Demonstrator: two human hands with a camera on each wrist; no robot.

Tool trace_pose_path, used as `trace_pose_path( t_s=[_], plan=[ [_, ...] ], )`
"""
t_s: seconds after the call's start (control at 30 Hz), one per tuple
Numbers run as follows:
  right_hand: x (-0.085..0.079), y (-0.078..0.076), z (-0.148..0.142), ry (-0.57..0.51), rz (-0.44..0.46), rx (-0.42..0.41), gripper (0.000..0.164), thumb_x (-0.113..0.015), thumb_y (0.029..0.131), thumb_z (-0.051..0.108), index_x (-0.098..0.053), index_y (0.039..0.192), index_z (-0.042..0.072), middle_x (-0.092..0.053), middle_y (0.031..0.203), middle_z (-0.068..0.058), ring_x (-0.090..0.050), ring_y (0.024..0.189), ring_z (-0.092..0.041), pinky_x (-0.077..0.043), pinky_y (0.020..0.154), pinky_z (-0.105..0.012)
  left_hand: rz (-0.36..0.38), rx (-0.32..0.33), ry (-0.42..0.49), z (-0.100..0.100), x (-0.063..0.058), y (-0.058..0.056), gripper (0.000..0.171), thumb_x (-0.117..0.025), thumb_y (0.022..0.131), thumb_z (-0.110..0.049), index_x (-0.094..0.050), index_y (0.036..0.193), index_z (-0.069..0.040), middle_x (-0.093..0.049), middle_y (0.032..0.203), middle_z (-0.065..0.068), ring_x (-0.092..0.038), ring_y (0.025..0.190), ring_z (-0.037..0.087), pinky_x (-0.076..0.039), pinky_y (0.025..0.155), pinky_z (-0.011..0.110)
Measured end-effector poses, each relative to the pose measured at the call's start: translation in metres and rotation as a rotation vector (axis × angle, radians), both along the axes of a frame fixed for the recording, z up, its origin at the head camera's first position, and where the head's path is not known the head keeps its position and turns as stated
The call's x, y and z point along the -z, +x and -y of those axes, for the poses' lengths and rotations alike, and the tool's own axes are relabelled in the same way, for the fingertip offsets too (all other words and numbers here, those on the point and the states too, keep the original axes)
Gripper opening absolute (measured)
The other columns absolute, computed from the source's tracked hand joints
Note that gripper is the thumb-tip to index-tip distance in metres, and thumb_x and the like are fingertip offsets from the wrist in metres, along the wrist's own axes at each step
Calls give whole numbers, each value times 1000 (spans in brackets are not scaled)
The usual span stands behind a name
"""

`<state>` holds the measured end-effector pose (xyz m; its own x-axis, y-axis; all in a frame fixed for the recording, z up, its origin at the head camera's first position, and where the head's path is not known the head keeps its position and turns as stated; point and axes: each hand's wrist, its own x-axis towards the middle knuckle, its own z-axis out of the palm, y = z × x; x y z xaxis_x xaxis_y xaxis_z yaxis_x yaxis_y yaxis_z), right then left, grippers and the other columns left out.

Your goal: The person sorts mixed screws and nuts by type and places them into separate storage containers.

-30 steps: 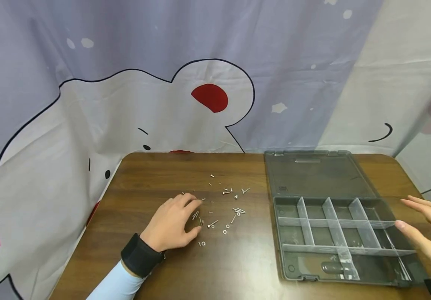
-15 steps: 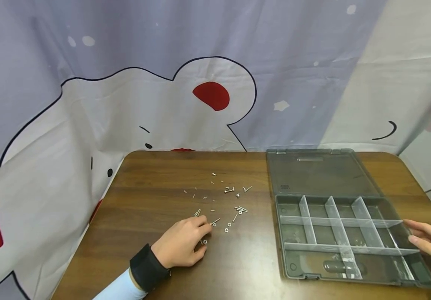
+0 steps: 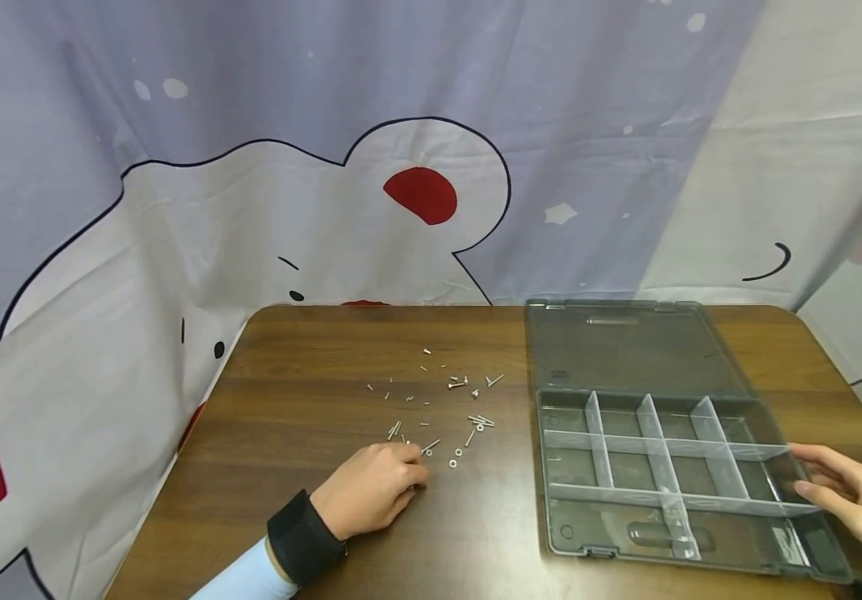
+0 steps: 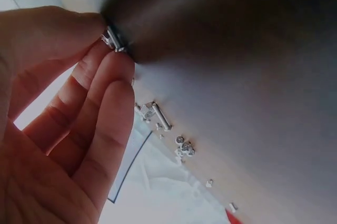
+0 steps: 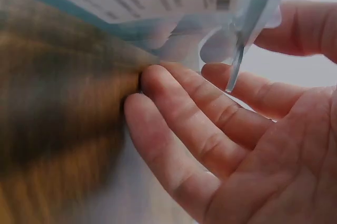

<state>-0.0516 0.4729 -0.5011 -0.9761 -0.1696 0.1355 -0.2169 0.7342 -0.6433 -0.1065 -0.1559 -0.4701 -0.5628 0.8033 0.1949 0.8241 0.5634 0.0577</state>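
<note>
The left hand (image 3: 373,490) grips a metal piece (image 4: 114,40) between thumb and fingertips, beside scattered screws (image 3: 481,420) and flat rings (image 3: 453,463); a light pinch should serve best. The right hand (image 3: 854,504) grips the edge of the translucent grey plastic box (image 3: 689,450), ideally without tilting it. The desk (image 3: 311,358) is grained brown.

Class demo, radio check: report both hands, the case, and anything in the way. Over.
Left hand pinches small metal piece, loose screws nearby. Right hand holds open case by its right edge. No obstacle seen between left hand and case.
</note>
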Motion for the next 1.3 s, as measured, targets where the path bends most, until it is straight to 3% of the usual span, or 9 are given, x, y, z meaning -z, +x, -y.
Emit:
trace_pose_path(
  t_s=[0.1, 0.2, 0.3, 0.4, 0.77, 1.03, 1.3],
  plan=[
    [0, -8, 2, -16, 7, -70, 57, -64, 96, -4, -41, 148, -9, -30, 131, 49, -34, 112, 33, -29, 82, 7, 30, 5, 2, 1, -2, -2, 18, -83, 77, -8, -72, 85, -21, -59, 82, -10, -59, 72, 3, -55, 67, 26],
    [3, -17, 0, -54, 29, -146, 66, -61, 97, -7, -32, 157, -5, -29, 139, 46, -38, 117, 30, -35, 83, 5, 75, 5, 2, 2, -5, -4, 19, -83, 78, -8, -73, 88, -19, -62, 83, -9, -58, 72, 1, -55, 68, 26],
    [2, -22, 1, -78, 67, -180, 65, -59, 97, -9, -34, 157, -2, -33, 141, 45, -52, 109, 22, -46, 77, -6, 93, 9, -5, 2, -5, -5, 20, -83, 78, -7, -73, 90, -19, -64, 84, -8, -59, 73, 1, -55, 69, 27],
    [1, -25, 5, -98, 70, -201, 60, -57, 97, -11, -38, 153, -1, -37, 141, 42, -59, 104, 14, -51, 73, -13, 81, 14, -11, 1, -5, -5, 20, -83, 78, -7, -73, 90, -20, -63, 84, -9, -60, 74, 2, -56, 69, 28],
    [2, -39, 16, -101, 51, -189, 60, -53, 102, -5, -25, 155, -14, -27, 143, 43, -36, 119, 30, -44, 81, -2, 95, 14, 33, -4, -7, -14, 19, -76, 75, -6, -69, 86, -20, -63, 81, -8, -58, 66, 1, -51, 61, 22],
    [7, -40, 14, -169, 43, -184, 56, -48, 104, -6, -27, 156, -12, -31, 145, 42, -41, 120, 28, -42, 86, 1, 66, 95, 180, -41, -33, -32, 20, -72, 73, -4, -67, 86, -18, -60, 81, -8, -50, 65, 0, -42, 59, 15],
    [8, -40, 18, -150, 68, -136, 55, -48, 106, -1, -29, 156, -11, -31, 141, 44, -41, 117, 28, -42, 84, 0, 50, 132, 203, -87, -52, -56, 19, -69, 79, -5, -67, 92, -19, -60, 88, -8, -52, 67, 0, -43, 63, 13]
  ],
)
